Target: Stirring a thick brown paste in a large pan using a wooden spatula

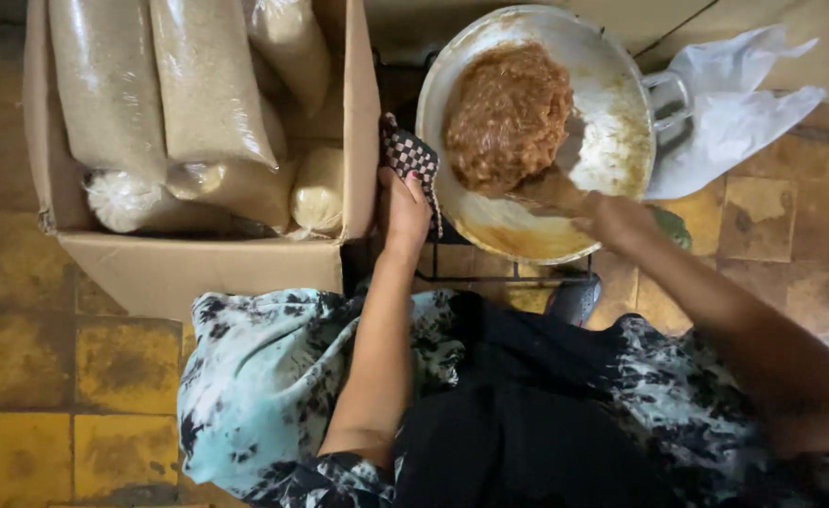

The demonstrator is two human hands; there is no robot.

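Observation:
A wide metal pan (612,94) sits on a low stove frame and holds a thick brown mash (507,115) heaped on its left half. My left hand (402,212) grips the pan's left rim through a black-and-white checked cloth (409,156). My right hand (614,221) is closed on the handle of a wooden spatula (556,183), whose blade reaches into the pan beside the mash. The pan's right side is smeared with pale residue.
A cardboard box (179,268) packed with several clear bags of pale grain stands to the left. A white plastic bag (730,108) lies right of the pan, by its metal handle (670,99). Worn yellow floor tiles (66,376) surround my patterned clothing.

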